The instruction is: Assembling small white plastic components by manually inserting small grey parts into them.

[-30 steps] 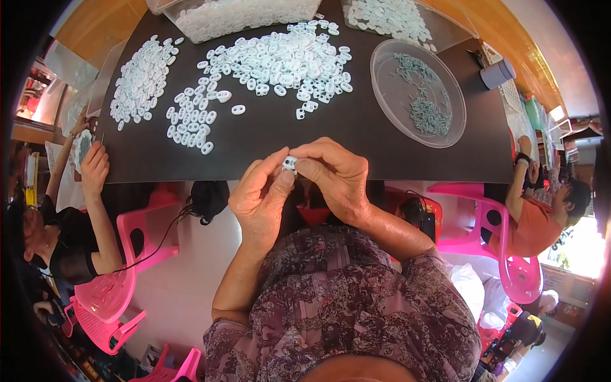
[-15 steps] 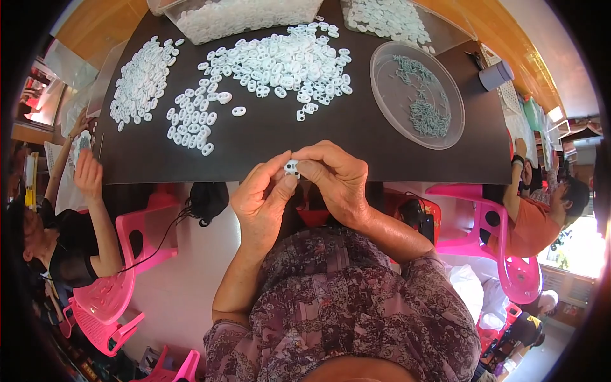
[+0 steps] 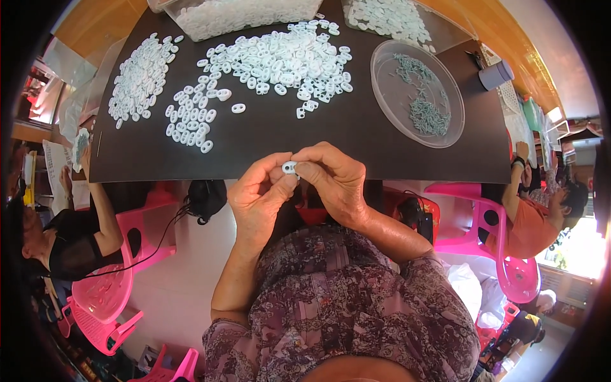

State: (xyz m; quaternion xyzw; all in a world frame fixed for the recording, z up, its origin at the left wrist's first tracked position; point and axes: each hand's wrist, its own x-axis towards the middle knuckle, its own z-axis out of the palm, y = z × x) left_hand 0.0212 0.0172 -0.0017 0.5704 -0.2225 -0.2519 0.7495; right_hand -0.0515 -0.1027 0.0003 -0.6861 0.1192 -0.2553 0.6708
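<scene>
While both forearms reach toward the near edge of the dark counter (image 3: 254,140), the left hand (image 3: 259,196) and the right hand (image 3: 334,181) meet at that edge, each grip pinching the same white two-holed piece (image 3: 289,167) between thumb and fingers. A stretch of dark surface separates them from the heaps ahead; another runs rightward to one round clear tray (image 3: 389,95). It holds teal bits (image 3: 429,121), gathered mainly in two clumps, too many to count. Two clear bins sit toward the far side: a left bin (image 3: 219,34) and a right bin (image 3: 452,43), both containing white pieces. Three uncountable heaps lie out: a left heap (image 3: 140,79), a large middle heap (image 3: 280,60) and a smaller front heap (image 3: 191,114), with one lone piece (image 3: 238,108) near it. One grey cylindrical container (image 3: 496,75) is by the right edge.
</scene>
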